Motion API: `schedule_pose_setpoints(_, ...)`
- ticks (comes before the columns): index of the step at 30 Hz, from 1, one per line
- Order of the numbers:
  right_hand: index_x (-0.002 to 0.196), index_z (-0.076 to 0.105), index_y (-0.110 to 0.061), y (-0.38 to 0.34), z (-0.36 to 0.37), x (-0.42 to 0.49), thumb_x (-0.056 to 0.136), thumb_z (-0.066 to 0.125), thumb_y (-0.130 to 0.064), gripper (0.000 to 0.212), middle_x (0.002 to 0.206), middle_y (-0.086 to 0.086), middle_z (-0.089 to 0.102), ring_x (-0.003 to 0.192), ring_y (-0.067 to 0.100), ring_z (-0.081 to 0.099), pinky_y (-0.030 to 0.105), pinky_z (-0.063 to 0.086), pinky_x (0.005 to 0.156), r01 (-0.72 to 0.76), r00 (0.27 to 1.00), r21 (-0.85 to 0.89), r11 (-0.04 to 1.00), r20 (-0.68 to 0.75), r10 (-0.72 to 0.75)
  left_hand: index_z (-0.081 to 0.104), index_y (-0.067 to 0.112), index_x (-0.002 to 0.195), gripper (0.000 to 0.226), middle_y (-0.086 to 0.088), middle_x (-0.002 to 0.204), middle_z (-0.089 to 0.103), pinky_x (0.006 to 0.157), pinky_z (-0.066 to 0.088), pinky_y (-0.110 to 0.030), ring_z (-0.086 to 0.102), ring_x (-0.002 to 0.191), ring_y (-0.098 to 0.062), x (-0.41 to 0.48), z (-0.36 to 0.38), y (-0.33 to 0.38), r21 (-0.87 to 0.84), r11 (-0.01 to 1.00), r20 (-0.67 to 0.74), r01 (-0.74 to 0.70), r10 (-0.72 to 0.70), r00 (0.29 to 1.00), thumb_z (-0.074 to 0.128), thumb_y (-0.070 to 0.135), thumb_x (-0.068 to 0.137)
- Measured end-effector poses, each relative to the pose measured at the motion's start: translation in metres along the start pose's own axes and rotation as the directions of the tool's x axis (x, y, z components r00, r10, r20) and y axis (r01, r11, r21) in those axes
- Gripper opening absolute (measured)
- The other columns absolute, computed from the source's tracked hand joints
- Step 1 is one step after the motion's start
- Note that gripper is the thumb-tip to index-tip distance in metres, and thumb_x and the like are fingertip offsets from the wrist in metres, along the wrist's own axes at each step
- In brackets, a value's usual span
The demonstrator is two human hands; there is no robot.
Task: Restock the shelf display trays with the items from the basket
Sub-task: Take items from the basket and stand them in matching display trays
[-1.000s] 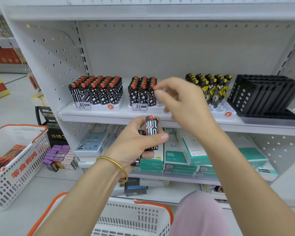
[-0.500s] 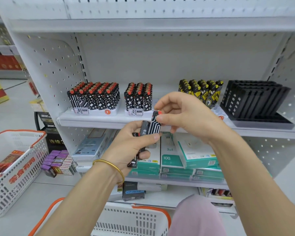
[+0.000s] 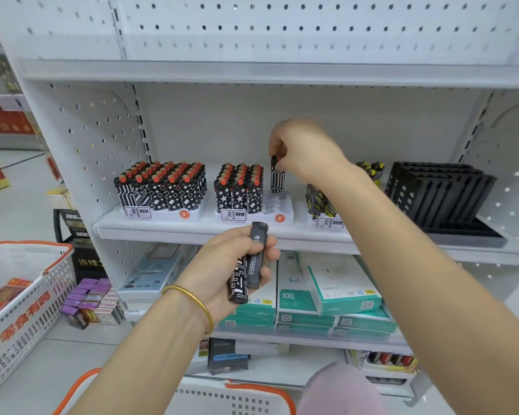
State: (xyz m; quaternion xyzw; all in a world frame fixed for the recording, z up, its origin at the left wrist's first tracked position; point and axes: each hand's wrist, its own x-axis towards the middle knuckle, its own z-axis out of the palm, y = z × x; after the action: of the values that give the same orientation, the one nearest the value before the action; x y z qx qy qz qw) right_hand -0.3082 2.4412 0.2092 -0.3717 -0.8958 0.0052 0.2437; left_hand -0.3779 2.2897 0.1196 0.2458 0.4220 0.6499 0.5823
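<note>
While the left hand (image 3: 222, 272) clasps spare lighters (image 3: 256, 259) below the middle tray (image 3: 280, 206), the right hand (image 3: 306, 148) pinches one lighter (image 3: 277, 178) upright above it, for slotting.

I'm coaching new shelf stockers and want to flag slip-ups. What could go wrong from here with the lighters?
The right hand pinches the patterned lighter only by its top over the middle tray's empty slots; it could miss a slot and topple the star-patterned lighters beside it.
The left hand holds two lighters in one grip; one could slip out.
The right forearm crosses close over the yellow lighters and might knock them.
</note>
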Motion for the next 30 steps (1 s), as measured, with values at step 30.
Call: schedule_pose_setpoints(30,0.081,0.068,-0.021,0.009,-0.03,-0.136,0.081,0.063,-0.04,0.019,0.066,-0.002,0.062,0.062,0.011,0.057,0.031,0.05,0.061,-0.078,0.994,0.36,0.93,-0.041,0.099,0.054,0.011,0.111,0.026,0.0,0.095,0.073,0.065,0.056,-0.027,0.066,0.074,-0.01,-0.007,0.038,-0.024,0.31,0.933,0.196,-0.183,0.125,0.973,0.043,-0.005,0.094)
